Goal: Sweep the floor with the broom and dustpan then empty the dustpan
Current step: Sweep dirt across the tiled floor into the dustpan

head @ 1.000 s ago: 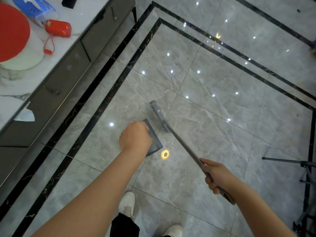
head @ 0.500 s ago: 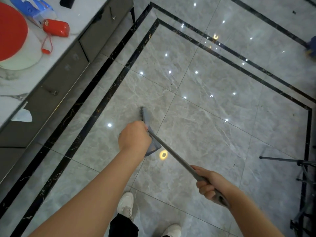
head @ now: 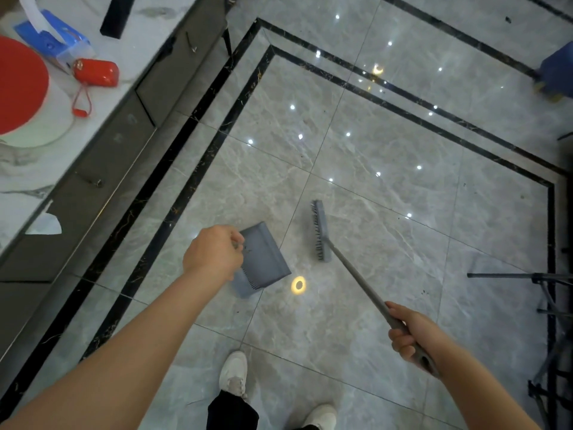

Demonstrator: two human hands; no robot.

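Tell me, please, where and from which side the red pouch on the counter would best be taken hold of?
Probably across the middle of the red pouch from above, fingers spanning its short width. It lies flat on the marble counter with its top side clear, and the body looks small and rounded. A blue box sits close on its far-left side, so coming from there looks cramped. The red wrist loop trailing toward the counter's edge is an alternative hold.

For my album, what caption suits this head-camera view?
Left hand holds a grey dustpan while right hand grips the broom over glossy tiles.

Bare forearms with no sleeves, dark trousers [head: 232,412], and white lace-up sneakers [head: 233,373].
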